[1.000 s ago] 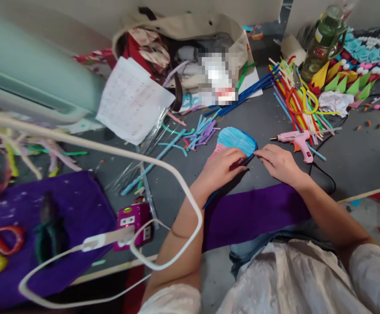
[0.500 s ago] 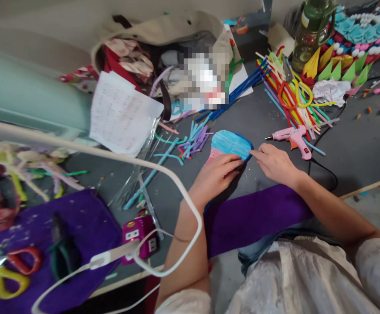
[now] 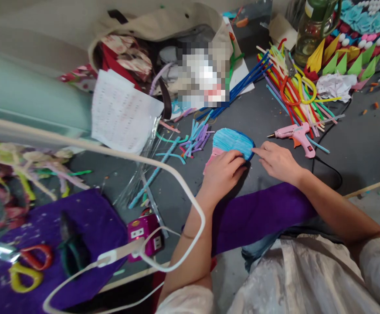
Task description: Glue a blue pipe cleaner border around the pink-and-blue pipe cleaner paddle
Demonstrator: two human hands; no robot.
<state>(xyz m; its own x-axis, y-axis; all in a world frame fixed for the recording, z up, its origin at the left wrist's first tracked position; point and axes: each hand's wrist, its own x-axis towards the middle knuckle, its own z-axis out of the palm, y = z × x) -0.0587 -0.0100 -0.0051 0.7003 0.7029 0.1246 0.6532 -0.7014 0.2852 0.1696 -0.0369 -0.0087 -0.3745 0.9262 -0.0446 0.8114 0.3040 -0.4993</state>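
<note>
A flat, rounded piece made of light blue and pink pipe cleaners (image 3: pixel 232 140), edged with a dark blue strand, lies on the grey table. My left hand (image 3: pixel 223 172) grips its lower part, fingers curled over the near edge and covering some of the pink. At the right rim, the fingertips of my right hand (image 3: pixel 277 162) are closed against the dark blue edging; the thumb is mostly hidden. A pink glue gun (image 3: pixel 297 134) lies just beyond my right hand, its nozzle pointing left. Short purple and blue pipe-cleaner cuttings (image 3: pixel 198 137) are scattered left of the piece.
Bundled coloured pipe cleaners (image 3: pixel 291 93) lie behind the glue gun, near a green-lidded jug (image 3: pixel 312 37). On the left are pliers (image 3: pixel 72 248), scissors (image 3: pixel 29 266) and a purple power socket (image 3: pixel 146 233). A white cable (image 3: pixel 180 174) loops over my left forearm. An open bag (image 3: pixel 164 32) stands behind.
The view has shifted slightly, so the table items appear a little displaced. Both hands stay at the piece, with little change in their grip.
</note>
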